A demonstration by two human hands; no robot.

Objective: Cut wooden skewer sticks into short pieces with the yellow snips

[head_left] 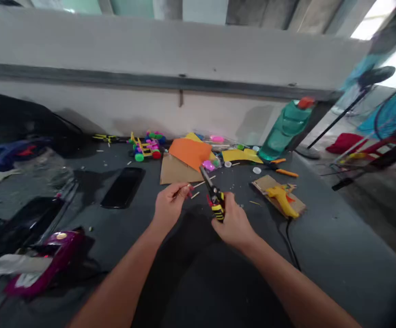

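My right hand (236, 223) is wrapped round the yellow-and-black handles of a pair of snips (215, 195), whose metal blades point up and to the left. My left hand (171, 200) is closed in a pinch to the left of the snips. Something small and pale shows at its fingertips, too small to name. Just beyond both hands lie short thin sticks (195, 195), an orange sheet (191, 152) and a piece of cardboard (174, 171). The snips and the left hand are apart.
A yellow glue gun (281, 199) rests on cardboard at the right, its cord trailing forward. Behind it stand a green bottle (283, 130) and orange-handled pliers (286, 172). Leftward are a phone (123, 187), a colourful toy car (146, 148) and a purple device (48, 262).
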